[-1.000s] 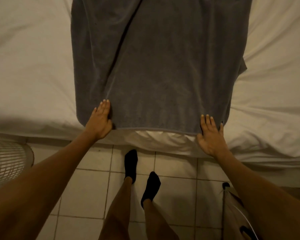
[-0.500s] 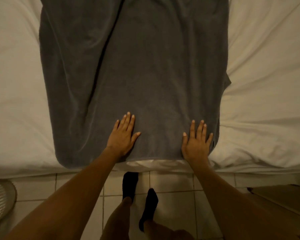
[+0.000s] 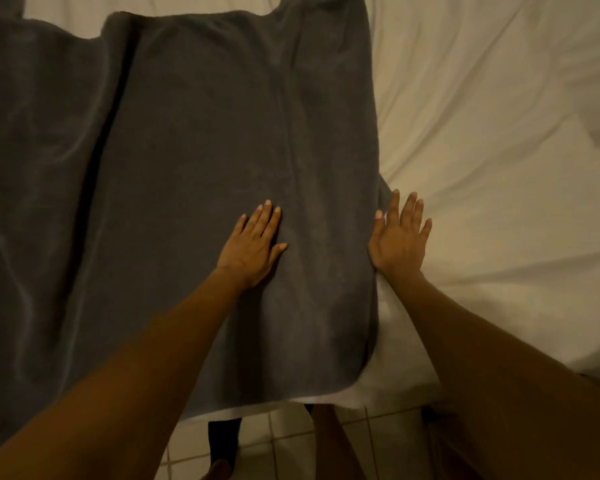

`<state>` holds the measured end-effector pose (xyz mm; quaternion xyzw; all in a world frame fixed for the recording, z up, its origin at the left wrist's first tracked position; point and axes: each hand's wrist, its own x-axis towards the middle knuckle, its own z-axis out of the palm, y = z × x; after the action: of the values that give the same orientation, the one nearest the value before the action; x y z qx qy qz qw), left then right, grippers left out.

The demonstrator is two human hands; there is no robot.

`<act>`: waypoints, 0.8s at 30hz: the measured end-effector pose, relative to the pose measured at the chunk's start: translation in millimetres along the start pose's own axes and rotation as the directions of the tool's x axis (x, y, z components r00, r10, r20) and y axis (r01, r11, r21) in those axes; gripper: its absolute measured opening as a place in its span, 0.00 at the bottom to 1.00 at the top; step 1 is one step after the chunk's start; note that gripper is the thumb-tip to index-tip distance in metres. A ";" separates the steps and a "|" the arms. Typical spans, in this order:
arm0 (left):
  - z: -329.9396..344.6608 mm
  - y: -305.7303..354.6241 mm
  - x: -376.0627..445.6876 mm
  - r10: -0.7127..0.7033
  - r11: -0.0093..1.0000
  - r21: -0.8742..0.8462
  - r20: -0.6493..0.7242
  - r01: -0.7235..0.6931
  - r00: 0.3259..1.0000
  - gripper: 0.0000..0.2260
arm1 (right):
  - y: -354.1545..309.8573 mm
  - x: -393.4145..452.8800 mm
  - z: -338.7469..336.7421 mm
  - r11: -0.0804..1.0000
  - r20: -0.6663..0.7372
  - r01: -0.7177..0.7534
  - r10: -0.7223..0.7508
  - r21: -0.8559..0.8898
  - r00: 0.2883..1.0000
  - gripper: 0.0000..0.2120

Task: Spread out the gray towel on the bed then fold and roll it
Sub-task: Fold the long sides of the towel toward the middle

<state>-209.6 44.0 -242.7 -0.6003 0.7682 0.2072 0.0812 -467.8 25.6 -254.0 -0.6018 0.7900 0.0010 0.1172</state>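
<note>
Both hands flat with fingers straight, gripping nothing: left hand (image 3: 252, 244) on gray towel (image 3: 174, 174), right hand (image 3: 400, 237) at its edge on bed (image 3: 499, 150).

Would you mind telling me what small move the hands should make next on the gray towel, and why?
Probably sweep the left hand leftward across the gray towel: a long dark crease remains there, while the right hand lies flat at the smoother right edge.

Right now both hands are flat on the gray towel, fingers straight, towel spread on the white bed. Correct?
Not quite. The head view shows only the left hand flat on the gray towel; the right hand lies mostly on the white bed at the towel's right edge. Fingers are straight and the towel is spread.
</note>
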 end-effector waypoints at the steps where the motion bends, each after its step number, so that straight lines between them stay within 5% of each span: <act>1: -4.3 9.1 14.2 0.008 1.000 0.004 -0.005 -0.008 1.000 0.30 | 2.2 13.2 -3.0 1.000 0.004 0.004 -0.004 0.016 1.000 0.27; 13: -44.5 100.4 125.5 0.036 0.999 0.011 -0.082 -0.036 0.996 0.29 | 9.8 68.4 -13.5 0.979 0.128 0.175 -0.187 0.105 0.974 0.24; 24: -75.8 134.8 175.3 0.146 0.983 0.115 -0.045 -0.140 0.988 0.29 | 32.0 58.7 -40.2 0.983 -0.007 0.020 -0.019 0.180 1.000 0.14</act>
<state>-375.7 -117.3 -210.1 -0.5435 0.8216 0.1530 0.0790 -520.2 -27.1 -230.3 -0.5965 0.7811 -0.0731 0.1694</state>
